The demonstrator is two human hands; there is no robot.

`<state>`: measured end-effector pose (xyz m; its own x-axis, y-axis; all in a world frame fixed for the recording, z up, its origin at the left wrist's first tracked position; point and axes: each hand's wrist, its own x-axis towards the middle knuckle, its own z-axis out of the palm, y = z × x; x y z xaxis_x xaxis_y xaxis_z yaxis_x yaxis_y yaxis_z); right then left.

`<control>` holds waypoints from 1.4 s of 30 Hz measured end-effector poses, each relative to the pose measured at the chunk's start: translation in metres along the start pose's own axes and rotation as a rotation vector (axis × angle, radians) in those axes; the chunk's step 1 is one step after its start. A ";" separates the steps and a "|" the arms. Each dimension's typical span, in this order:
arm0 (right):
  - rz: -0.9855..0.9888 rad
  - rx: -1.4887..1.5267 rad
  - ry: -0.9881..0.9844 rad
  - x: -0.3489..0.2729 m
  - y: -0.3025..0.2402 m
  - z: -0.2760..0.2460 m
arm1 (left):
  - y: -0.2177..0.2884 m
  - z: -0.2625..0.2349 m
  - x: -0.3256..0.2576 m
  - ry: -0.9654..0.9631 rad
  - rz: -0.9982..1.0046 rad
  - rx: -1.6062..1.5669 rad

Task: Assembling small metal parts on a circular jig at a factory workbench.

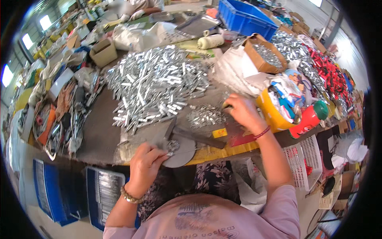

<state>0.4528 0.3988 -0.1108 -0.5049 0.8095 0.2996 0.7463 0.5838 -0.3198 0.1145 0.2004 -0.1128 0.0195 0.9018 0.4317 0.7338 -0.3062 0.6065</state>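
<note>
My left hand (146, 162) is closed in a pinch at the left edge of a round grey disc (181, 158) at the table's front edge. Small shiny metal pieces (172, 146) lie on the disc beside its fingertips; what it pinches is too small to make out. A hammer (199, 137) lies just beyond the disc, its dark handle slanting right. My right hand (243, 112) is held with curled fingers at the right side of a small heap of metal bits (206, 116). Anything between those fingers is hidden. Behind rises a large pile of silvery metal strips (155, 81).
A yellow bucket (274, 113) stuffed with packaging and a red bottle with green cap (308, 121) stand right of my right hand. A cardboard box (264, 53) of metal parts and a blue crate (246, 18) sit farther back. Tools clutter the left; blue bins (104, 195) stand below.
</note>
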 end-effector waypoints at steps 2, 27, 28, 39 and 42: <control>-0.032 -0.025 0.013 0.001 0.003 -0.003 | 0.000 0.002 0.002 -0.001 0.019 -0.006; -0.443 0.268 -0.103 -0.013 -0.173 0.026 | -0.007 0.003 -0.003 0.027 0.042 -0.013; -0.444 0.268 -0.106 -0.012 -0.174 0.026 | -0.008 0.004 -0.004 0.028 0.039 -0.014; -0.588 0.013 -0.157 -0.007 -0.189 0.019 | -0.009 0.004 -0.003 0.040 0.040 -0.059; -0.538 -0.046 -0.181 -0.011 -0.192 0.021 | -0.011 0.006 -0.003 0.027 0.001 -0.101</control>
<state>0.3060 0.2795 -0.0720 -0.8825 0.3985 0.2498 0.3790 0.9170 -0.1242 0.1104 0.2032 -0.1249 0.0014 0.8933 0.4495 0.6617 -0.3378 0.6693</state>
